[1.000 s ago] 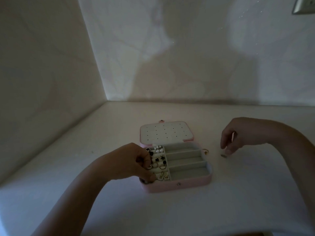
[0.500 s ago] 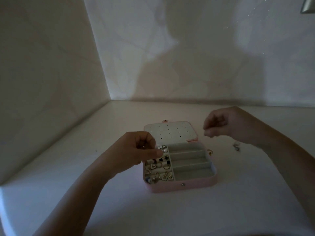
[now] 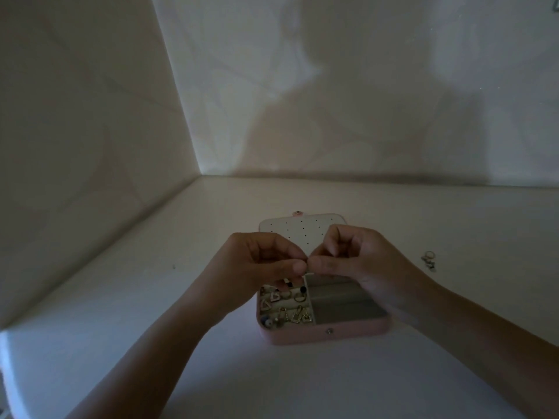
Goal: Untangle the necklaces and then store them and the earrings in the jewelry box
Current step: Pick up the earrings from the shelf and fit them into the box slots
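Note:
A pink jewelry box (image 3: 320, 336) lies open on the white counter, its dotted lid (image 3: 302, 226) folded back. Several gold and dark earrings (image 3: 287, 309) fill its left compartments, while the grey slots (image 3: 344, 311) on the right hold nothing. My left hand (image 3: 260, 263) and my right hand (image 3: 360, 258) meet just above the box, thumb and fingertips pinched together at one spot. Whatever small piece they pinch is hidden between the fingers; it looks like an earring.
A small cluster of loose metal jewelry (image 3: 429, 260) lies on the counter to the right of the box. Tiled walls meet in a corner behind and to the left. The light is dim.
My right hand lifted from the counter at the right and came left over the box. My left hand rose out of the earring compartments, and the two hands' fingertips now touch.

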The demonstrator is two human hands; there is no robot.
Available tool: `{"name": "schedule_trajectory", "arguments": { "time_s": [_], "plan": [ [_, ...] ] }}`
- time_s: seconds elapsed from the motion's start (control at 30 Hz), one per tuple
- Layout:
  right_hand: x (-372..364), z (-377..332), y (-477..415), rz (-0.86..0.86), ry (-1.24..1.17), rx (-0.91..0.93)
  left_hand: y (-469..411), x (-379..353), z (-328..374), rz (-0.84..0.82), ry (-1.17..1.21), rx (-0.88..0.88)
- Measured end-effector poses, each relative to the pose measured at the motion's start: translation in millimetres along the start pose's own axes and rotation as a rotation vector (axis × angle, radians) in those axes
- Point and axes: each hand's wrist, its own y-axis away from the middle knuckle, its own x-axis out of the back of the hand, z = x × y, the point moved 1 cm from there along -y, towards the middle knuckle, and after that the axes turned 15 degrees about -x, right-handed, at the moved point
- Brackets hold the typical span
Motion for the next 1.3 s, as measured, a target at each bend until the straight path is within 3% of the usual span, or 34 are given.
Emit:
{"name": "schedule_trajectory", "arguments": {
  "time_s": [0.2,0.4,0.5,0.8,1.3],
  "plan": [
    [2,3,-3,0.022,0.151,0.037,3,16,5,-0.187,-0.108,0.155],
    [3,18,-7,0.041,0.806,0.274,7,24,8,-0.296,-0.262,0.31],
    [-1,20,-6,-0.006,0.985,0.374,6,21,7,-0.315,-0.314,0.336],
    [1,20,-7,-0.112,1.006,0.434,6,16,-3,-0.389,-0.483,0.335],
    [4,22,-9,-0.11,1.013,0.474,4,9,-3,-0.394,-0.581,0.211]
  ]
}}
